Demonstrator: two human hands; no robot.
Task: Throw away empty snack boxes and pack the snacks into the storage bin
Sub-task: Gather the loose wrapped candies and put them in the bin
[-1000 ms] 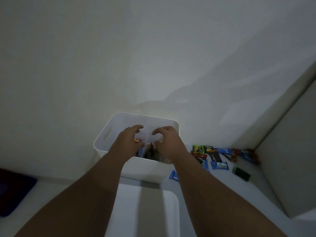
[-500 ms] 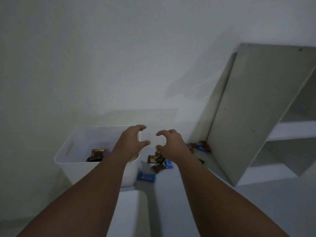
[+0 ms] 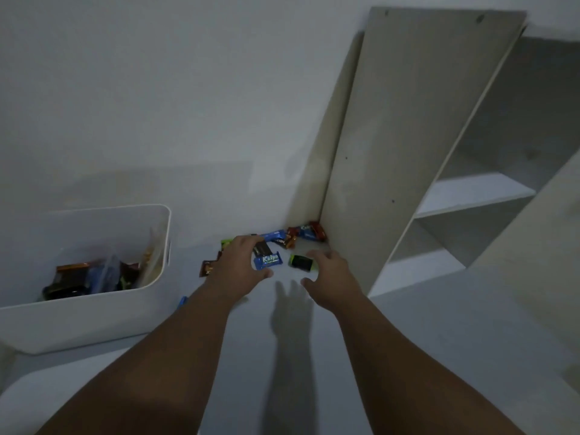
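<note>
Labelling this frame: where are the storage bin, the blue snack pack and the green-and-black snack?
storage bin point(image 3: 94, 321), head view, front wall.
blue snack pack point(image 3: 268, 260), head view, printed face.
green-and-black snack point(image 3: 301, 262), head view, wrapper middle.

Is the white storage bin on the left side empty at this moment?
No, the white storage bin holds several snack packets piled at its bottom.

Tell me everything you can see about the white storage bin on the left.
The storage bin is a white, smooth, plastic-looking tub with rounded corners and an open top. A slot handle shows in its right wall. It stands upright on the pale surface beside the wall. Wrapped snacks cover its bottom, well below the rim. A blue wrapper lies by its right front corner. Neither the left hand nor the right hand touches it.
</note>
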